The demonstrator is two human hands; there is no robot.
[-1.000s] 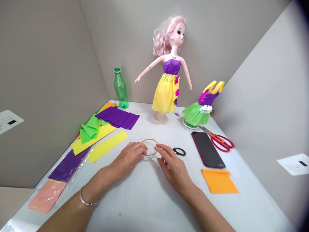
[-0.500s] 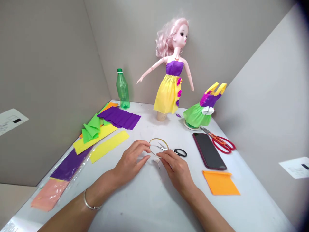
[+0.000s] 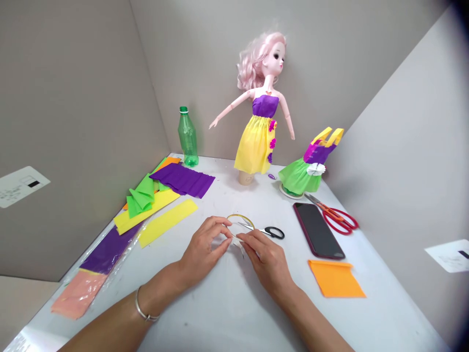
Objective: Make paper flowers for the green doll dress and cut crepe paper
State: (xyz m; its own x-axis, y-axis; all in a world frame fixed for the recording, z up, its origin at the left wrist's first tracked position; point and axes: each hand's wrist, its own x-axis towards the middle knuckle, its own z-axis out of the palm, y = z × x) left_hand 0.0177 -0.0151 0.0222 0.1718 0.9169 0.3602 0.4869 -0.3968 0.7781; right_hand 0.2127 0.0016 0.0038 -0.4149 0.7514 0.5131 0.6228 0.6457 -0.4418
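The left hand [image 3: 203,250] is curling narrowly around the lower left of a thin gold-coloured ring [image 3: 240,217], and the right hand [image 3: 266,260] is pinching a small white paper scrap [image 3: 239,245] against its lower edge, both hands working close together above the table [image 3: 220,313]. The ring looks light and fairly stiff, though perhaps thin enough to flex, so its rim seems the place to take hold. The scrap looks soft and easily creased, better held between fingertips. Black-handled scissors [image 3: 274,232] are lying just beside the ring, blades pointing at it. Farther right, a dark smartphone [image 3: 317,230], red-handled scissors [image 3: 339,221] and an orange paper sheet [image 3: 336,278] are resting on the table, while a yellow crepe-paper strip [image 3: 167,222] is lying to the left, and a doll in a paper dress [image 3: 256,146] is standing at the back — no brand or readable writing is showing.
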